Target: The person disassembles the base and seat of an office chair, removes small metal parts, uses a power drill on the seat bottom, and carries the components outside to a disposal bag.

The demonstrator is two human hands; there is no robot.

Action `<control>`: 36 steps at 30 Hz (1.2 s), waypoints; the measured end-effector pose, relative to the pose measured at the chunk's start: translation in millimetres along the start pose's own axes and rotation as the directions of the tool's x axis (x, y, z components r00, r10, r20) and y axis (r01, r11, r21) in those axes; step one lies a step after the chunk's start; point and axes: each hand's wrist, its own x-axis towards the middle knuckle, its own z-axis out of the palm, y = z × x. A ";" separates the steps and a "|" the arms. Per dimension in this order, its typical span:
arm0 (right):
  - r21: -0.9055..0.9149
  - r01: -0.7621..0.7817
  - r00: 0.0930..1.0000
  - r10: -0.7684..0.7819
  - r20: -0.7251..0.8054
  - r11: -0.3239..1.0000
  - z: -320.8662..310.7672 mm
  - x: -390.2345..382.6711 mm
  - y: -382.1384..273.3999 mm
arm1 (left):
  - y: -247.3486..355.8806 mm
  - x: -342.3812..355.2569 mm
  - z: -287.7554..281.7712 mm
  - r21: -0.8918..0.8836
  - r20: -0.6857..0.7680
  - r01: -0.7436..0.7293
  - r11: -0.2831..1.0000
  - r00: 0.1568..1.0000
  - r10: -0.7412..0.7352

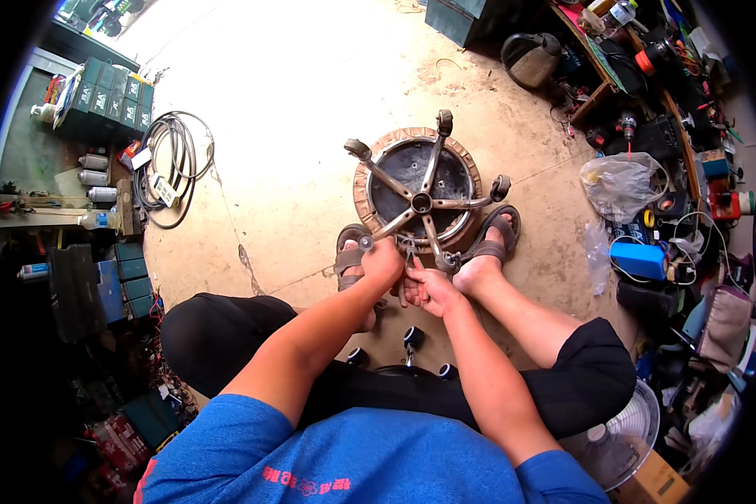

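A five-legged metal chair base (435, 172) with casters (444, 122) lies upturned on a round padded seat (363, 195) with a dark underside. My left hand (382, 262) is closed around the end of the lower-left leg, beside a small silver round part (365, 243) whose kind I cannot make out. Just right of it, my right hand (430, 292) is closed on the handles of a grey tool that looks like pliers (409, 252), its head partly hidden at the seat's near rim. Another caster (448, 263) sits just above that hand.
Dark wheels (412, 337) show between my knees. A coiled cable with power strip (165, 190) and battery stacks (97, 101) are at left. At right are a cluttered wooden bench (592, 99), a plastic bag (617, 181), a blue pack (638, 261) and a fan (628, 433).
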 end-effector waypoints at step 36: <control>0.422 0.038 0.980 0.049 -0.194 0.906 69.5 5.2 -19.0 | -126.9 16.3 -98.1 -0.647 0.008 0.039 0.762 0.999 -0.044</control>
